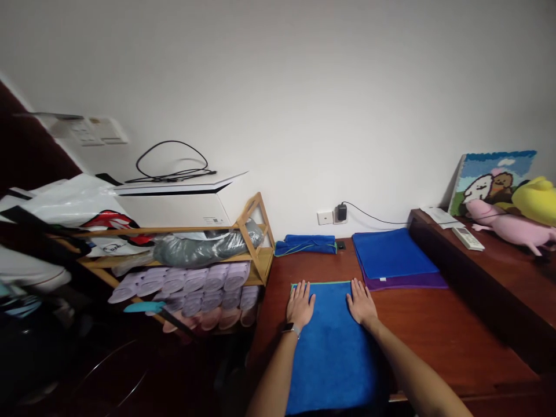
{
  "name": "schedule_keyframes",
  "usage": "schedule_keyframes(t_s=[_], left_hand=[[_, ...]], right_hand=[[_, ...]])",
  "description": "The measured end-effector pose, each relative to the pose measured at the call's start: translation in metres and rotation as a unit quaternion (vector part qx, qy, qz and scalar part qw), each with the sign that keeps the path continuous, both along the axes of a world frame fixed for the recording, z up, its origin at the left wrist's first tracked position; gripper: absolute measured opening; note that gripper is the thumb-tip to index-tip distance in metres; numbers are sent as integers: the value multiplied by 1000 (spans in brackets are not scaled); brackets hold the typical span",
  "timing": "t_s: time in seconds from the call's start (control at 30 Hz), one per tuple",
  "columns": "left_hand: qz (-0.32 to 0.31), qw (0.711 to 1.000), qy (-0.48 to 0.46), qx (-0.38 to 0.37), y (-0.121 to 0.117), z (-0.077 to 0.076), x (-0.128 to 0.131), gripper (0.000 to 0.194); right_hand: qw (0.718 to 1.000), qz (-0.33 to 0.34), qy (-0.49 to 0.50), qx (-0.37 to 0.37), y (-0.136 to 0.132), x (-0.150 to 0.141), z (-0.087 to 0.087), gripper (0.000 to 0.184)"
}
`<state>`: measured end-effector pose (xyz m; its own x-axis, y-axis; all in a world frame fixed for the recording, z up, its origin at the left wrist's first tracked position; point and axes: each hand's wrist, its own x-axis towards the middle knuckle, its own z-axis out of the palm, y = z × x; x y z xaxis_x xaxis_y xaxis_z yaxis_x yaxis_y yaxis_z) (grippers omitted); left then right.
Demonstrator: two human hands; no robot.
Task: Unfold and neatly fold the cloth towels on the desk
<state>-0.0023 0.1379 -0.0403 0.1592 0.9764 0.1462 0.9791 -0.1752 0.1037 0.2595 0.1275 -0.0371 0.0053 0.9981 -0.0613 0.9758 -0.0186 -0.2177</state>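
A blue towel (332, 353) with a green edge lies spread on the reddish-brown wooden table (438, 330); its near end reaches the table's front edge. On its far left corner rests my left hand (301, 304), palm down with the fingers stretched out. My right hand (361, 301) lies flat at the far right corner, fingers extended. Behind and to the right, a folded blue towel (395, 253) sits on top of a purple towel (408, 282). Against the wall is a rolled or bundled blue towel (305, 244) with green trim.
Left of the table stands a wooden rack (256, 243) holding several pale slippers (195, 279), with a white box (174, 208) and a black cable (174, 174) on top. A raised ledge at right bears a remote control (468, 238) and a pink plush toy (512, 223). A black plug (342, 212) sits in the wall.
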Motion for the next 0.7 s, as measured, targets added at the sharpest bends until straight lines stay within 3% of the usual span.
schedule_keyframes(t_s=[0.23,0.6,0.7], left_hand=[[4,1000,1,-7,3,3,-1,66],[11,1000,-8,-18,27,7,-2,64],[5,1000,-11,-7,25,7,13,63]], right_hand=[[999,18,-33,10,7,-1,1,73],[1000,22,-14,15,31,0,-4,73],[1000,19,-14,13,32,0,-5,72]])
